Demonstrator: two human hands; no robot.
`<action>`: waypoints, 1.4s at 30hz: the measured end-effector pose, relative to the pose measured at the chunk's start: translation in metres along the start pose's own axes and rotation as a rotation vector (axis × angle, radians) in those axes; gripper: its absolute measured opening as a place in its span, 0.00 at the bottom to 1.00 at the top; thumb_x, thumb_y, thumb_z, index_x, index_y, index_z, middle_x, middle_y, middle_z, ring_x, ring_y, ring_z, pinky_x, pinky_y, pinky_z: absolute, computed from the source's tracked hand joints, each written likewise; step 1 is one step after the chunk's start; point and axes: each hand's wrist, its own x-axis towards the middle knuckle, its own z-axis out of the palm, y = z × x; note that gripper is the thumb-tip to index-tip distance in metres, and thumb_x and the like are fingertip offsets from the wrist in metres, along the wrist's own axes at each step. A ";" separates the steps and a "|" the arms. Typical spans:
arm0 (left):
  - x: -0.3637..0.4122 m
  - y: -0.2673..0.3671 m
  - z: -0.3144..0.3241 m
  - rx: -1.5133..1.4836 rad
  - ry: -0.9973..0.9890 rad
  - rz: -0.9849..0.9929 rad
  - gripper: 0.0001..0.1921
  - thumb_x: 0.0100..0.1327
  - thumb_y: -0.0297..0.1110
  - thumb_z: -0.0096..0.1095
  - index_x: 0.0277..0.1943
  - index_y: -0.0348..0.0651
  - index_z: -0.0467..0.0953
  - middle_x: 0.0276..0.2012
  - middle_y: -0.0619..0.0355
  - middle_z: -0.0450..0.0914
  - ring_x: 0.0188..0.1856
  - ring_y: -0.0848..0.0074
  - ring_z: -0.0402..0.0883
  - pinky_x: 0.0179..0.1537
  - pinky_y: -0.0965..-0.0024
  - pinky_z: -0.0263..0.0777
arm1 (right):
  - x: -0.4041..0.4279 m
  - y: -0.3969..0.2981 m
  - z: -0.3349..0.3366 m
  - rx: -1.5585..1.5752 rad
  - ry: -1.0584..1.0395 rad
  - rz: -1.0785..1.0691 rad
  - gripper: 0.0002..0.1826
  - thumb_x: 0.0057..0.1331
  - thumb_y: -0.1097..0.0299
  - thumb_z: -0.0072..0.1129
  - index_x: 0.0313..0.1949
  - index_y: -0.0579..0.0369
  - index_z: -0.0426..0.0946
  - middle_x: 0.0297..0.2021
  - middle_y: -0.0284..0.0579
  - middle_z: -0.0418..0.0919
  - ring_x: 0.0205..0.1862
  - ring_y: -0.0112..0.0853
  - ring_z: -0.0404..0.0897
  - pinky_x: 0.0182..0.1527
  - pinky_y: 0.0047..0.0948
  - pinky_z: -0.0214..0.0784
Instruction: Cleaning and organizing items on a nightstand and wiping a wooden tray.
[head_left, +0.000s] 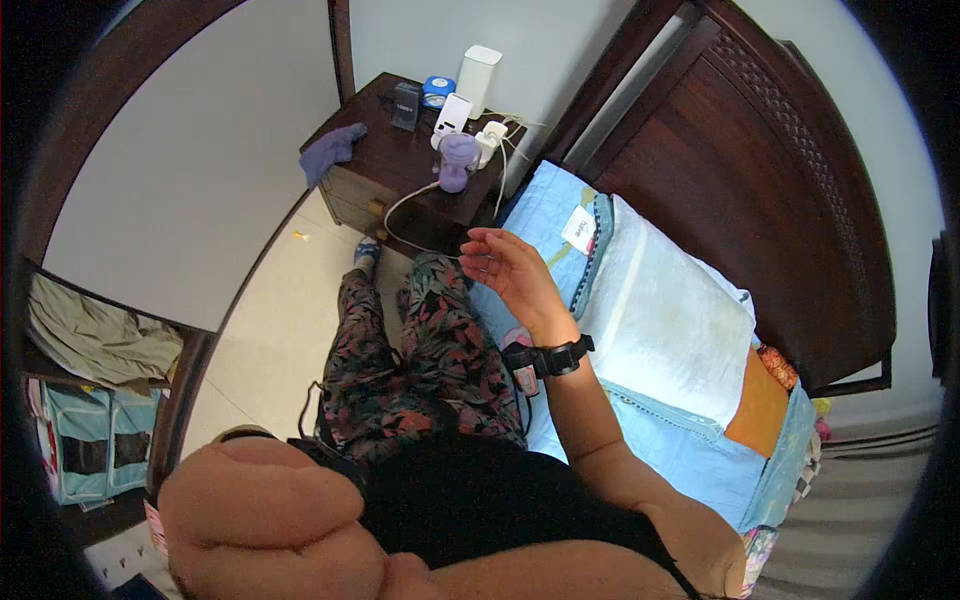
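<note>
My right hand (510, 274) is raised in front of my right leg with its fingers slightly curved, and nothing is in it. A black strap (559, 358) with a small device circles that wrist. Just beyond the fingertips stands a dark wooden nightstand (360, 172). On it are a purple device with a clear cup (457, 161), a white cable (397, 210) running from it, a white box-like device (478, 79), a blue round container (438, 91) and a dark box (406, 106). My left arm (270, 510) is bent close to the camera; my left hand is not in view.
A bed with blue bedding (667, 427), a white pillow (660, 315) and a carved dark headboard (735, 172) is at the right. A purple cloth (330, 154) hangs over the nightstand's edge. White plugs (491, 139) stand near the wall. Shelves with teal storage bags (97, 442) are at the left.
</note>
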 end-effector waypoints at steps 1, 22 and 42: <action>-0.001 0.001 -0.002 0.007 -0.001 0.008 0.15 0.59 0.38 0.64 0.46 0.54 0.68 0.37 0.60 0.70 0.36 0.67 0.70 0.33 0.59 0.75 | -0.002 0.004 0.005 0.000 0.003 0.007 0.16 0.73 0.66 0.49 0.54 0.62 0.73 0.44 0.48 0.81 0.45 0.36 0.82 0.52 0.34 0.74; -0.057 -0.008 -0.035 -0.525 0.009 -0.169 0.12 0.53 0.45 0.70 0.34 0.52 0.75 0.36 0.61 0.72 0.28 0.71 0.69 0.18 0.70 0.65 | -0.008 0.028 0.037 -0.043 0.061 -0.002 0.13 0.73 0.65 0.51 0.52 0.57 0.75 0.43 0.44 0.82 0.44 0.32 0.82 0.50 0.33 0.76; -0.179 -0.302 0.257 -0.314 -0.289 -0.994 0.24 0.59 0.31 0.69 0.56 0.36 0.70 0.45 0.46 0.80 0.42 0.62 0.82 0.41 0.65 0.75 | 0.161 0.015 -0.062 -0.136 0.484 0.030 0.34 0.67 0.66 0.59 0.69 0.55 0.55 0.58 0.48 0.71 0.50 0.36 0.74 0.48 0.37 0.72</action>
